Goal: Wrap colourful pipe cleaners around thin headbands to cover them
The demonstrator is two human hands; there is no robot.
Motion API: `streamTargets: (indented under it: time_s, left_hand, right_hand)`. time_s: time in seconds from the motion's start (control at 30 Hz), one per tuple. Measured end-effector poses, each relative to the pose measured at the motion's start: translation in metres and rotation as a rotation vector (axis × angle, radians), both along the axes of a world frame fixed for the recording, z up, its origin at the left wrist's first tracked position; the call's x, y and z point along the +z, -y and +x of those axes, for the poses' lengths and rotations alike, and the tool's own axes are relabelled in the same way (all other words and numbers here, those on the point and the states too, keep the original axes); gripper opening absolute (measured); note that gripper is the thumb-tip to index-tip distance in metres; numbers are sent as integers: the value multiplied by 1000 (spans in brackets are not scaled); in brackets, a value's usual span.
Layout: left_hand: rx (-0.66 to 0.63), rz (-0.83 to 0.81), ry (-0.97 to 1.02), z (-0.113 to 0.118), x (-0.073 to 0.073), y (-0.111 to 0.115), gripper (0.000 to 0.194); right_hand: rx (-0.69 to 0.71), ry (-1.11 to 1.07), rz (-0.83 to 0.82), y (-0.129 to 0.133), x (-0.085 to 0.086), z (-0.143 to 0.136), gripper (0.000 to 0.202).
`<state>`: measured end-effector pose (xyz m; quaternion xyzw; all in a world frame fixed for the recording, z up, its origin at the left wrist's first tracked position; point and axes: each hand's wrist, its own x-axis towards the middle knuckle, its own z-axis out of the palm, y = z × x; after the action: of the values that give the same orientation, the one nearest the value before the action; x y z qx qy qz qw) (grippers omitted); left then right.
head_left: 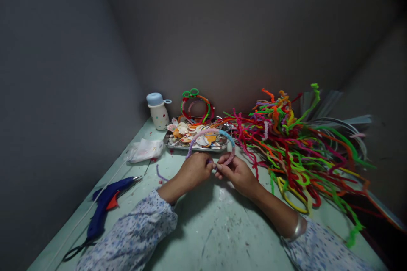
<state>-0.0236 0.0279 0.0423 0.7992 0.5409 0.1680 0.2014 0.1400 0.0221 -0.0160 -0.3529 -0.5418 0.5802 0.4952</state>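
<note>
A headband (211,132) wrapped in fuzzy purple, pink and blue stands in an arch between my hands. My left hand (197,167) is closed around its left end, and a loose purple stem (161,174) trails out to the left behind the wrist. My right hand (237,172) holds the pink right side, with thumb and fingers pinched together. The fingertips of both hands meet near the middle, at a small purple piece; its exact shape is hidden by the fingers.
Behind the hands lies a metal tray (178,148) of felt pieces and headbands (210,112). A bottle (159,114), plastic packet (146,150) and blue glue gun (103,205) with cord are left. Tangled colourful pipe cleaners (286,144) cover the right side.
</note>
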Motion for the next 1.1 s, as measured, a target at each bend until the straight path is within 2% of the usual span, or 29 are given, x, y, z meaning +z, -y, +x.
streamTargets:
  time_s: [0.1,0.17,0.27,0.4,0.5,0.73,0.9,1.1]
  left_hand:
    - [2,1,54,-1,1,0,16]
    - [13,76,116,-1,0,0,15]
    - [4,267,153,-1,-2,0,22]
    - [-81,565,130,1,-3,2,9]
    - [-142,704,134,3,-5,3,6]
    - [-143,762,103,3,-8,1,10]
    - [-208,803,82,2,-6,4,15]
    - [-234,873,97,4,-15,4,25]
  right_hand:
    - [2,-17,-20,-1,3,1,27]
    - [-10,-34,-42,-2,5,2,28]
    - [-22,-57,-63,-3,7,3,27]
    - [-21,-109,-69,-5,7,5,25]
    - [-27,-161,-71,-7,5,6,27]
    - [-23,-183,-96,-10,1,6,29]
    - [-48,-198,-109,-13,-2,7,28]
    - [-49,-221,-114,-13,0,7,29]
